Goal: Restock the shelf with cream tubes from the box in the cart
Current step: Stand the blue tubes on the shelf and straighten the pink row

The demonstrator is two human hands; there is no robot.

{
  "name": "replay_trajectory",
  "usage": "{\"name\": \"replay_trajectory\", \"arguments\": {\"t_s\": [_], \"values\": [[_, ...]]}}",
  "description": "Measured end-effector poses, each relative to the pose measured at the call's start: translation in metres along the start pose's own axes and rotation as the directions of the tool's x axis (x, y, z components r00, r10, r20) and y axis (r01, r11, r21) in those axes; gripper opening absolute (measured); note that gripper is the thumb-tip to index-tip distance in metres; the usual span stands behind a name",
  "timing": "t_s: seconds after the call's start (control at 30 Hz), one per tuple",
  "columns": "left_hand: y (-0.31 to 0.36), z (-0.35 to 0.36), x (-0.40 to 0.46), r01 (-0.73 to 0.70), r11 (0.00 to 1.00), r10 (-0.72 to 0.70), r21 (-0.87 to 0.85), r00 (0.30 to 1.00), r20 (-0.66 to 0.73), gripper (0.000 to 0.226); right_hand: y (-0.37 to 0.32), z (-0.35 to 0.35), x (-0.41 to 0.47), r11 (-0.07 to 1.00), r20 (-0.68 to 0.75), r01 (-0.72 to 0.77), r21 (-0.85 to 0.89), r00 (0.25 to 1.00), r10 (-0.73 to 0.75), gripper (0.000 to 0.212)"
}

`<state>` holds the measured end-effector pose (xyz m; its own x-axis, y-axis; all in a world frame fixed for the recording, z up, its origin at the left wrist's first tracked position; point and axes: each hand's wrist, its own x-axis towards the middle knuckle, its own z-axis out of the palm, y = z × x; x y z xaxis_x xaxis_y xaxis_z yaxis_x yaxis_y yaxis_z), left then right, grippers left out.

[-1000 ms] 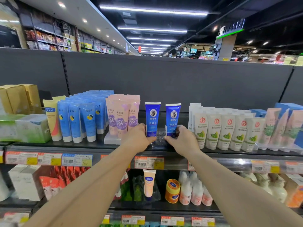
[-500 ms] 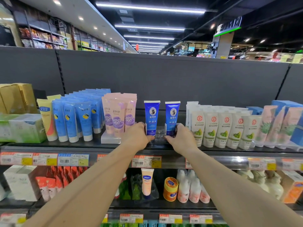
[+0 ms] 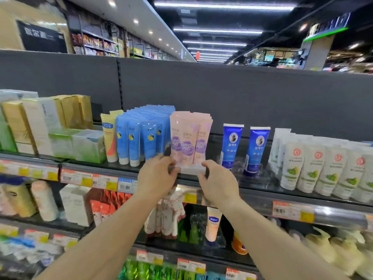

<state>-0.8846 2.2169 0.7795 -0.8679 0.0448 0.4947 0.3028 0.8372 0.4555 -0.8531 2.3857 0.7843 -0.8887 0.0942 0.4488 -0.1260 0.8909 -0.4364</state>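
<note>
Both hands have shifted left from the blue tubes (image 3: 232,145): left hand (image 3: 156,177) and right hand (image 3: 219,183) now grip the pink tubes' tray (image 3: 191,169), straightening stock, not adding any.

dark shelf (image 3: 262,185) | upright: light-blue tubes (image 3: 139,138), pink tubes (image 3: 189,138), dark-blue tubes (image 3: 232,145), white tubes (image 3: 314,170)

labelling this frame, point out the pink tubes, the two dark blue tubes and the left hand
pink tubes (image 3: 188,138): head view, on the front middle tube's label
dark blue tubes (image 3: 232,145): head view, on the left tube's body
left hand (image 3: 156,177): head view, on the back of the hand
</note>
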Motion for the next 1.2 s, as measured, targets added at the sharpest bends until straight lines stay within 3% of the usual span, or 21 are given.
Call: {"name": "replay_trajectory", "arguments": {"t_s": [0.1,0.37,0.57,0.73,0.9,1.2], "values": [[0.001,0.001,0.001,0.000,0.999,0.004,-0.049,0.997,0.077,0.032,-0.007,0.002,0.006,0.997,0.003,-0.017,-0.079,1.000,0.017,0.031],[-0.007,-0.004,0.011,-0.057,0.996,0.065,-0.067,0.991,0.114,0.035,-0.006,0.001,0.007,0.995,0.021,-0.098,-0.034,0.995,0.099,0.034],[-0.018,-0.005,0.020,-0.033,0.993,0.048,-0.110,0.990,0.129,0.041,-0.017,0.009,0.005,0.988,-0.084,-0.129,-0.090,0.989,0.122,0.038],[-0.022,-0.009,0.027,-0.100,0.991,0.113,-0.089,0.982,0.152,0.031,-0.027,0.015,0.011,0.964,-0.141,-0.170,-0.203,0.980,0.143,0.051],[-0.030,-0.015,0.031,-0.188,0.977,0.207,-0.103,0.953,0.222,0.022,-0.045,0.020,0.020,0.961,-0.105,-0.225,-0.159,0.972,0.210,0.061],[-0.036,-0.018,0.035,-0.298,0.943,0.328,-0.150,0.914,0.241,0.013,-0.050,0.020,0.028,0.953,-0.047,-0.249,-0.173,0.969,0.245,0.040]]}}
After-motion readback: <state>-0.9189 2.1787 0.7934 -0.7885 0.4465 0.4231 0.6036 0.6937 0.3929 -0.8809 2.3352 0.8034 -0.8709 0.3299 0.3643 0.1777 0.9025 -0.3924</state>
